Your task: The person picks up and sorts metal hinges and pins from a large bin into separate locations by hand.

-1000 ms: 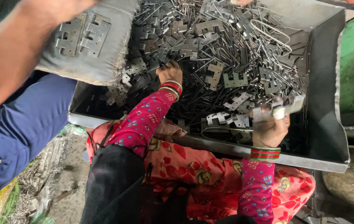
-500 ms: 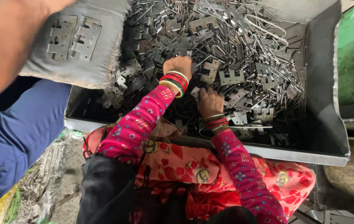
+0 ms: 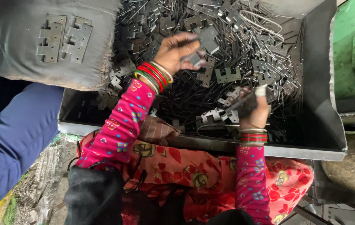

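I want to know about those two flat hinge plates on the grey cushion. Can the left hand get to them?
Probably yes. The left hand already holds a metal piece, but the two hinge plates lie uncovered on the grey cushion, with nothing between them.

Tray crowded; open passage only above the heap and along the right wall.

The metal tray [image 3: 327,104] is filled almost wall to wall with loose hinge plates and pins [image 3: 244,54]. The left hand [image 3: 177,52] and right hand [image 3: 254,110] occupy the centre. A grey sack [image 3: 40,46] bearing two hinges overhangs the left corner. A bare strip of tray floor lies along the right wall; a green machine body [image 3: 354,50] closes that side.
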